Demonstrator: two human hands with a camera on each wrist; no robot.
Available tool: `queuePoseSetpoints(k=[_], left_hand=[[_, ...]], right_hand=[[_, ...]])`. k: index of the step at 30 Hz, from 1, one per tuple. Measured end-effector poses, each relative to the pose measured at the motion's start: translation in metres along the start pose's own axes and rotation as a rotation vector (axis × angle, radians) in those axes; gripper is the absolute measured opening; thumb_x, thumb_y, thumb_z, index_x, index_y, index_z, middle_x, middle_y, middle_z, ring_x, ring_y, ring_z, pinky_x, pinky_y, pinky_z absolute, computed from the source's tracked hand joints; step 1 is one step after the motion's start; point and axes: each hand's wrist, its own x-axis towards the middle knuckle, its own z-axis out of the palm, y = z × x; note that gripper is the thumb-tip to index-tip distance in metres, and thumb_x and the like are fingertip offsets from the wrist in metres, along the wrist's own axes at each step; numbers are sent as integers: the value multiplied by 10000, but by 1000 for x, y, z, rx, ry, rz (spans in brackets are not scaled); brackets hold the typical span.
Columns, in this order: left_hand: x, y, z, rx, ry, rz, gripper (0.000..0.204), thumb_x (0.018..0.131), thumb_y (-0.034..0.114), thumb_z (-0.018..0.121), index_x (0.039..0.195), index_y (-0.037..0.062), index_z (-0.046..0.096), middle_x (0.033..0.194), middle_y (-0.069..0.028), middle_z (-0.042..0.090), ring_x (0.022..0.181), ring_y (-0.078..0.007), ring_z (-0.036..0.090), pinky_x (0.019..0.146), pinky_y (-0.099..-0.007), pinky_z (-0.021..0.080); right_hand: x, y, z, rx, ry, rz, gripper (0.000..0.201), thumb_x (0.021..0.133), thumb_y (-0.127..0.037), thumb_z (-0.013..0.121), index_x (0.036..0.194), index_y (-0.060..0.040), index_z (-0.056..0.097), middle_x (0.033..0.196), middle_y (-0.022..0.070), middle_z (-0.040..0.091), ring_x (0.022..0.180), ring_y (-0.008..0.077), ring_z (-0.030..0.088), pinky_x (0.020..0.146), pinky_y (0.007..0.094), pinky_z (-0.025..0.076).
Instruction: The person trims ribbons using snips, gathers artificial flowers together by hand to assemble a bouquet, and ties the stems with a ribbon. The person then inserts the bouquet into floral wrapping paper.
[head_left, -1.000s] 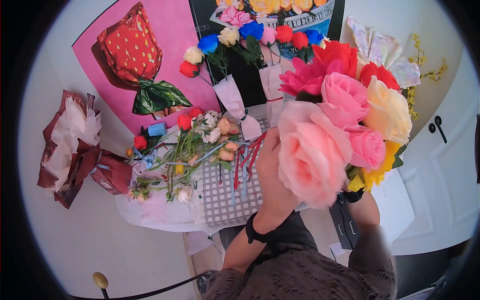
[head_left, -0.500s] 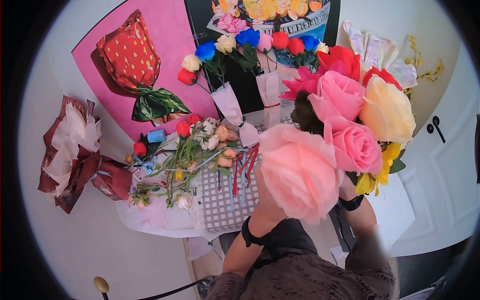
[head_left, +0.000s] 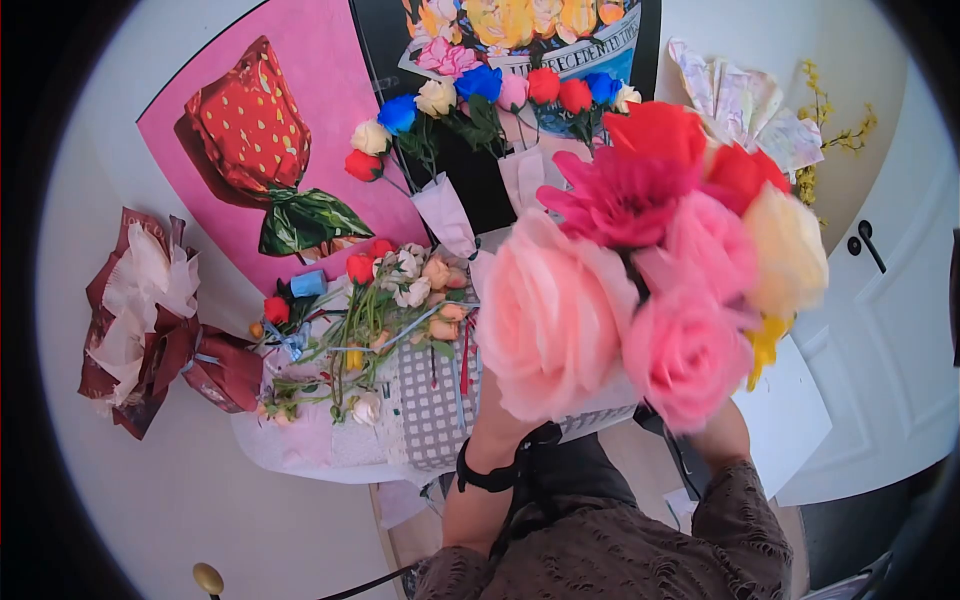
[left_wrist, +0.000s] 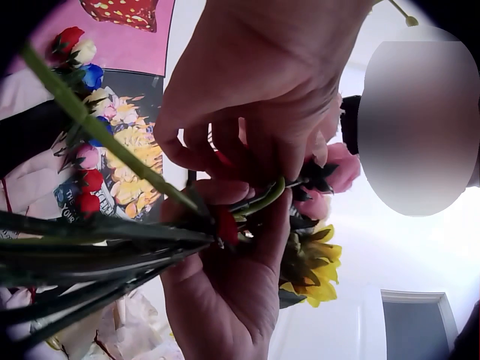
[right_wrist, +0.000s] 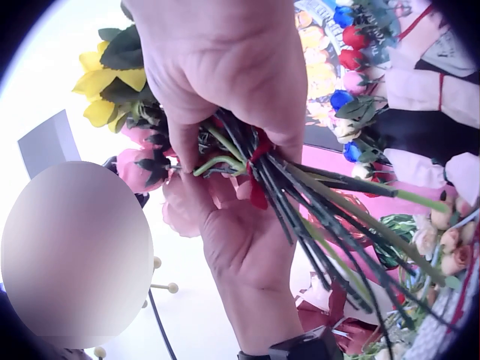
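Note:
My right hand grips a bouquet of large artificial flowers by its stems, where a red ribbon goes round them. Just under the blooms, my left hand has its fingers curled, thumb and fingertips at a bent green stem. Above the hands in the head view are a pale pink rose, pink roses, a magenta flower, red flowers, a cream rose and a yellow flower. These blooms hide most of both hands there.
Loose small roses lie on the table's checked cloth. Behind them stand roses in pale wraps. A dark red wrapped bundle is at left, pictures at the back, a white door at right.
The bouquet has shifted left and tilted, its blooms spreading lower toward the body. The pale pink rose moved left, and both arms moved slightly left with it.

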Motion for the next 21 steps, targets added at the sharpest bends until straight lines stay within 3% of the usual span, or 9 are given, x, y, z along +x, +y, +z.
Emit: queuePoseSetpoints(k=[2, 3, 5, 8, 21], left_hand=[[-15, -15, 1, -624, -34, -513, 691, 717, 180, 758, 1301, 29, 423, 1290, -149, 487, 1165, -296, 492, 972, -392, 393], [-18, -22, 3, -623, -33, -509, 691, 717, 180, 758, 1301, 29, 423, 1290, -149, 487, 1165, -296, 492, 972, -392, 393], [-20, -31, 7, 7, -80, -158, 819, 681, 262, 805, 1334, 30, 369, 1327, -183, 438, 1234, -321, 428, 997, -402, 362], [-32, -24, -5, -23, -94, -148, 822, 681, 265, 806, 1335, 29, 368, 1328, -185, 437, 1236, -322, 426, 997, -403, 361], [8, -25, -10, -223, -168, -118, 841, 676, 287, 809, 1341, 28, 364, 1331, -195, 430, 1245, -330, 413, 999, -409, 358]], right_hand=[[3, 0, 0, 2, -3, -9, 599, 864, -216, 667, 1366, -110, 359, 1286, 62, 498, 1166, 177, 490, 989, 297, 410], [4, 0, 0, 3, -6, -13, 596, 864, -214, 666, 1365, -110, 361, 1284, 61, 499, 1165, 176, 491, 988, 296, 410], [5, 0, 0, 4, -11, -18, 591, 864, -211, 666, 1362, -109, 364, 1282, 60, 500, 1161, 175, 492, 986, 296, 411], [9, 0, 1, 7, -16, -28, 584, 864, -207, 665, 1358, -109, 370, 1279, 58, 503, 1156, 173, 494, 983, 296, 413], [25, -4, 1, 9, -56, -63, 552, 865, -188, 663, 1340, -107, 395, 1264, 50, 513, 1135, 165, 504, 971, 294, 420]])
